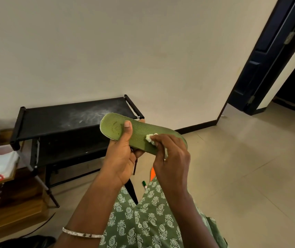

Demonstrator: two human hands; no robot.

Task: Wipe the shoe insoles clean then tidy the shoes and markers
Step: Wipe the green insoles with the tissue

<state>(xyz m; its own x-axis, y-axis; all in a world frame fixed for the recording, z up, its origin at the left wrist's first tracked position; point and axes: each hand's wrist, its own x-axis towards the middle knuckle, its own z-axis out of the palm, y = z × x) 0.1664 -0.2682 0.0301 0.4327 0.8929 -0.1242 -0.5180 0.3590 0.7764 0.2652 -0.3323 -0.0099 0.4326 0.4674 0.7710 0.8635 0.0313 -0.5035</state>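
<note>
The left hand (pixel 122 158) grips the green insole (pixel 140 134) from below, thumb over its top, in mid-air near the black rack (pixel 67 119). The right hand (pixel 171 156) pinches a white wad (pixel 151 137) against the insole's right half. A marker (pixel 144 184) lies on the floor (pixel 241 167) beneath the hands.

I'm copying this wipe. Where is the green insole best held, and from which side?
Near its rounded end, from underneath: the left hand pinches the green insole there, thumb on top, leaving the long flat face free for the right hand's wad.
</note>
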